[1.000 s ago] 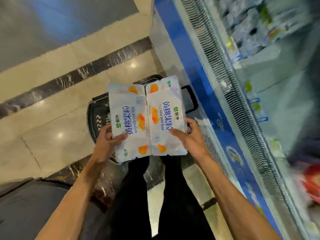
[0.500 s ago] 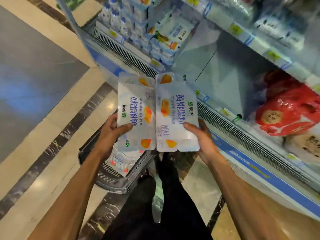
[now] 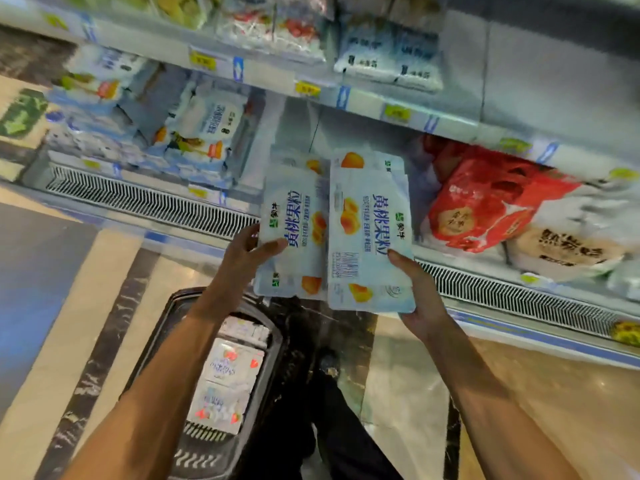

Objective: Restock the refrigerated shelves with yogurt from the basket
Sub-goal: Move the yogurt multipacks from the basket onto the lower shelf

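Observation:
I hold two pale blue yellow-peach yogurt multipacks side by side in front of the refrigerated case. My left hand [image 3: 247, 252] grips the left yogurt pack [image 3: 294, 233] at its near left edge, thumb on top. My right hand [image 3: 417, 294] grips the right yogurt pack [image 3: 370, 233] at its lower right corner. Both packs hover over the front grille, at the mouth of a bare gap on the bottom shelf [image 3: 304, 129]. Below on the floor stands the black basket [image 3: 162, 320], with strawberry yogurt packs [image 3: 230, 379] inside.
Stacked blue and white yogurt packs [image 3: 204, 133] fill the shelf left of the gap. A red bag [image 3: 485, 199] and a white bag [image 3: 568, 247] lie to its right. An upper shelf edge with price tags [image 3: 346, 98] runs above. My dark trouser legs stand beside the basket.
The view has swung up from the floor and basket to the case. Both hands have carried the two packs up and forward toward the bottom shelf gap.

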